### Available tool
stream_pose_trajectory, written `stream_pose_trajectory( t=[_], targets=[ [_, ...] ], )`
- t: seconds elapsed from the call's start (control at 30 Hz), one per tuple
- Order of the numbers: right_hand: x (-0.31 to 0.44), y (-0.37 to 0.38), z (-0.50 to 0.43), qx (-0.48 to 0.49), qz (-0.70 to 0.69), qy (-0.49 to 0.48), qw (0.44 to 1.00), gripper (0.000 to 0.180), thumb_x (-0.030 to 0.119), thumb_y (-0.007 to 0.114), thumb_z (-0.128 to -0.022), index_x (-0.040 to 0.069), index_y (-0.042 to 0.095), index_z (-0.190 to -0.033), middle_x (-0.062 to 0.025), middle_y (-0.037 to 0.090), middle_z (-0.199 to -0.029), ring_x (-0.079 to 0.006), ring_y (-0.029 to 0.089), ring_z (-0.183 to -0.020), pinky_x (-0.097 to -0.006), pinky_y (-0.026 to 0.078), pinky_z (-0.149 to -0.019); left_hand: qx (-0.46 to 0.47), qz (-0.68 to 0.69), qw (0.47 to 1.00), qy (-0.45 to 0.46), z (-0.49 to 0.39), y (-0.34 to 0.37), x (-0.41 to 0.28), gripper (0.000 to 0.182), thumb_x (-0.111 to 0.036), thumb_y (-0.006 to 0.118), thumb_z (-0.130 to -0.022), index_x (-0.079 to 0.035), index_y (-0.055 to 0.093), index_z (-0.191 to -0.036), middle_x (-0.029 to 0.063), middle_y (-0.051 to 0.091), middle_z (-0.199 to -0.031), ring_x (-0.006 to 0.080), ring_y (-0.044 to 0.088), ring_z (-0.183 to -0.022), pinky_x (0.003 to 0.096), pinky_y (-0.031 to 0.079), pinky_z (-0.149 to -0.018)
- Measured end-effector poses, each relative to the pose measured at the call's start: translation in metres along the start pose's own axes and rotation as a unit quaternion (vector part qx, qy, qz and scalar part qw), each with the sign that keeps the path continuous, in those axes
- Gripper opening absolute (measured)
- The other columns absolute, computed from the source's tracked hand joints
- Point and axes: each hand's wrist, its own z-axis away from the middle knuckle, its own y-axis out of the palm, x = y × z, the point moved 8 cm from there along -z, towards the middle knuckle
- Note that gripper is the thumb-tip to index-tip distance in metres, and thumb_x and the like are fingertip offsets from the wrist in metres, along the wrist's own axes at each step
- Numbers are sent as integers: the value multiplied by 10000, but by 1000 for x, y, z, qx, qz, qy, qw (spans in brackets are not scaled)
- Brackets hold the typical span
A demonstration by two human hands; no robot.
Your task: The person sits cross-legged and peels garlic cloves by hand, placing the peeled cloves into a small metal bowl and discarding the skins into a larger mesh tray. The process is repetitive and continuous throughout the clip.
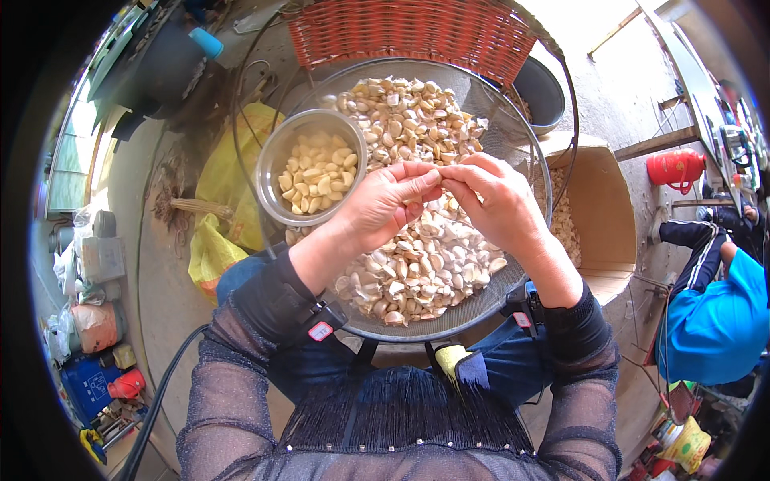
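Note:
Above a round mesh sieve (517, 267) spread with unpeeled garlic cloves (415, 273), both my hands meet at the fingertips. My left hand (388, 204) has its thumb and forefinger pinched together, against the pinched fingers of my right hand (499, 195). Whatever small piece lies between the fingertips is mostly hidden, probably a garlic clove. A round metal bowl (264, 180) stands on the left side of the sieve, left of my left hand, and peeled garlic cloves (319, 174) lie in it.
A red woven chair back (409, 36) rises beyond the sieve. Right of it stand a dark bucket (541, 96) and a cardboard box (601, 210) holding pale scraps. Yellow sacks (234, 174) lie at left. A person in blue (716, 312) sits at far right, near a red thermos (677, 168).

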Motion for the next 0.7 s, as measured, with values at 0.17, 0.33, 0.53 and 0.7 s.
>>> stream_pose_trajectory(
  t=[0.17,0.33,0.53,0.7],
  targets=[
    [1,3,0,18,8,-9,1000,92,134,640,-840,63,655,-897,-96,603,-785,-297,618,-734,-385,494,-641,0,7,1000,5,0,-3,1,183,-126,632,-910,-53,590,-1072,34,635,-1017,123,611,-931,208,482,-765],
    [6,3,0,32,27,-25,999,83,142,648,-821,69,639,-860,-89,596,-768,-294,612,-731,-391,492,-643,-2,14,1000,10,0,-5,1,155,-96,641,-899,-31,592,-1030,66,643,-983,143,630,-884,210,500,-737],
    [2,2,0,43,-3,-16,999,62,115,636,-810,62,632,-843,-95,604,-782,-300,612,-732,-394,492,-641,20,-14,1000,-11,2,-2,3,144,-88,649,-892,-21,599,-1010,77,649,-962,138,640,-879,196,492,-697],
    [-3,2,2,46,-59,16,997,55,107,622,-828,54,631,-836,-107,612,-794,-305,613,-736,-395,493,-643,6,8,1000,2,1,-3,2,138,-84,651,-890,-21,602,-1003,74,653,-953,134,643,-890,194,490,-695]
  ],
)
